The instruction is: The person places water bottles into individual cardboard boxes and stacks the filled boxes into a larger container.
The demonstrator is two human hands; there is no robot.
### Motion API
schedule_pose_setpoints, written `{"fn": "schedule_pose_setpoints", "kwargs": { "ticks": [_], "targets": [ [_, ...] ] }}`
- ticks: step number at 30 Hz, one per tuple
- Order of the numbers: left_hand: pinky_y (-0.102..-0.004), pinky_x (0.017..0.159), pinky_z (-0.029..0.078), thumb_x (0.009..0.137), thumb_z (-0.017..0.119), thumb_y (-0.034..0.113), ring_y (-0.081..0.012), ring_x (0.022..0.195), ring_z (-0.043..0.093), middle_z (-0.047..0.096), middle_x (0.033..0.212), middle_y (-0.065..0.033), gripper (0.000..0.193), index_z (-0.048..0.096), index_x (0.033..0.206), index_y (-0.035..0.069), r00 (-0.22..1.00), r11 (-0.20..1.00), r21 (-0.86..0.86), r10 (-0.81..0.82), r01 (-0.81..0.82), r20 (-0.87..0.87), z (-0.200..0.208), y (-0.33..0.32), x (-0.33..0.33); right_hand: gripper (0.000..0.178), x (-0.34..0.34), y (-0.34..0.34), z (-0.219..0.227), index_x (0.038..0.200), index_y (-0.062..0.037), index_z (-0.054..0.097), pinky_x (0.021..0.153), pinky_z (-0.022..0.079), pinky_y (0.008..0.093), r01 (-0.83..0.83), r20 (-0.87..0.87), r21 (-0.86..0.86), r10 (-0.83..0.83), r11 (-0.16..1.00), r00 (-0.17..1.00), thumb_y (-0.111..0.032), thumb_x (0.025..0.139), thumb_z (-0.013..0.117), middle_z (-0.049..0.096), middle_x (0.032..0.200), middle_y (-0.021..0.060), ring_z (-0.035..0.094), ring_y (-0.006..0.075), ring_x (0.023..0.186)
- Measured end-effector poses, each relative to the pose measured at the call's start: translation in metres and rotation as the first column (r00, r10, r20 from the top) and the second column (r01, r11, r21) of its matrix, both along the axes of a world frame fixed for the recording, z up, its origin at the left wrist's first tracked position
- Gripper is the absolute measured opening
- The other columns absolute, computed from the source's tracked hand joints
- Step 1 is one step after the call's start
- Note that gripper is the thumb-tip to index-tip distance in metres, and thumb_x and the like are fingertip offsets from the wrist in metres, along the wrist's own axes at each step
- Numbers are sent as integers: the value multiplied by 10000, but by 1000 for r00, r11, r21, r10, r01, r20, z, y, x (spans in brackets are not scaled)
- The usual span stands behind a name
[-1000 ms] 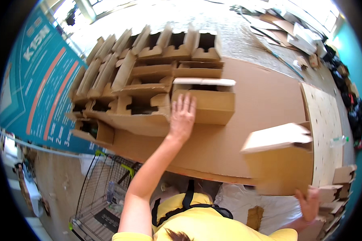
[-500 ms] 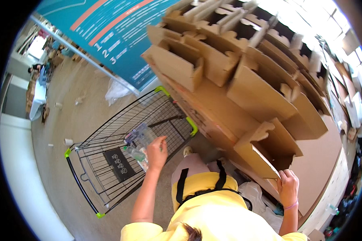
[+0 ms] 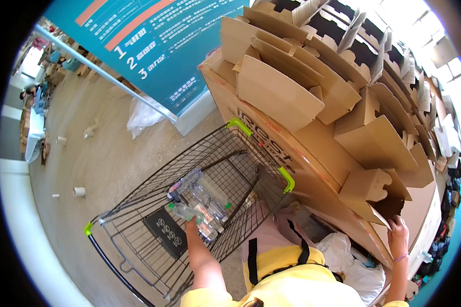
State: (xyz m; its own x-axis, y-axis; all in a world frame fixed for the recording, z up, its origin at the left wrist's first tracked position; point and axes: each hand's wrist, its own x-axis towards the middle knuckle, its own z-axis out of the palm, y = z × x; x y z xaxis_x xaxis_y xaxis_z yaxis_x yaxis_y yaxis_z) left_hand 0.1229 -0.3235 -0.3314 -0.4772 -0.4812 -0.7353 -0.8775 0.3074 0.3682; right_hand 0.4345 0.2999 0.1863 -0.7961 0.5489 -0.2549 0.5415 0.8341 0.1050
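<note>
- Left hand [image 3: 193,225] reaches down into the cart [image 3: 138,240], fingers curled round a clear plastic bottle [image 3: 187,212] with a green cap; whether the bottle is lifted or only grasped cannot be told.
- Right hand [image 3: 397,236], at the near right, has its fingers closed on the lower flap of an open box [image 3: 369,190] at the table edge; the box sits tilted, its flap hanging open toward the person.
- Bottles [image 3: 202,197], a small heap of them, lie just beyond the left hand in the cart's basket, touching one another; they look like the supply being drawn on.
- Judged from this, a bottle is in hand but not yet in the box, and the box at the right hand shows nothing inside that can be made out.
- A white bag [image 3: 353,261] lies near, below the table edge, between the person and the right hand.
- Farther, a row of folded boxes [image 3: 312,87] covers the table [image 3: 271,143], leaning on one another, tops open; none looks sealed, so most of the work seems left.
- Far left, a teal banner [image 3: 153,46] stands on the floor [image 3: 87,153], with scraps scattered about.
</note>
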Motion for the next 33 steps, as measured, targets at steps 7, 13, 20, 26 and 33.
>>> {"fn": "schedule_pose_setpoints", "kwargs": {
  "ticks": [7, 13, 20, 26, 33],
  "targets": [
    [-447, 843, 539, 624, 847, 455, -368, 998, 638, 604, 1170, -264, 855, 546, 1177, -123, 969, 948, -205, 247, -243, -9, -39, 13, -12, 372, -5, -3, -4, 992, 14, 665, 802, 503, 416, 135, 35, 42, -136, 990, 990, 80, 631, 605, 538, 1038, 173, 581, 359, 941],
    [-517, 743, 524, 685, 808, 291, -304, 927, 633, 612, 1054, -201, 665, 528, 1126, -121, 846, 841, 271, 515, -468, -140, 54, 60, -18, 338, -4, 3, -4, 991, 22, 653, 784, 502, 426, 45, -103, 38, -41, 998, 994, 53, 657, 611, 548, 1087, 193, 589, 378, 915],
    [-434, 898, 478, 768, 745, 301, -287, 1085, 566, 576, 1149, -104, 684, 440, 1327, 52, 768, 520, 854, 551, -10, -326, 214, 147, -17, 280, 9, 0, 3, 975, -22, 684, 735, 512, 362, 60, -277, -72, -78, 996, 958, 17, 700, 645, 557, 1074, 162, 608, 286, 794],
    [-450, 1055, 390, 639, 875, 357, -266, 1178, 475, 470, 1243, -99, 908, 385, 1365, 117, 608, 63, 664, 345, 745, -715, 429, 320, -46, 283, 31, 13, -4, 949, -91, 704, 715, 536, 357, -81, -408, -59, 50, 995, 912, -64, 668, 719, 554, 1078, 139, 611, 241, 766],
    [-466, 1017, 418, 623, 879, 260, -270, 1122, 528, 529, 1179, -120, 838, 418, 1299, 76, 290, -453, 152, 253, 879, -923, 569, 521, 36, 112, 38, 19, -14, 769, -62, 651, 694, 506, 342, -156, -600, -69, 84, 985, 796, -92, 671, 696, 504, 939, 90, 549, 247, 845]
  ]
}}
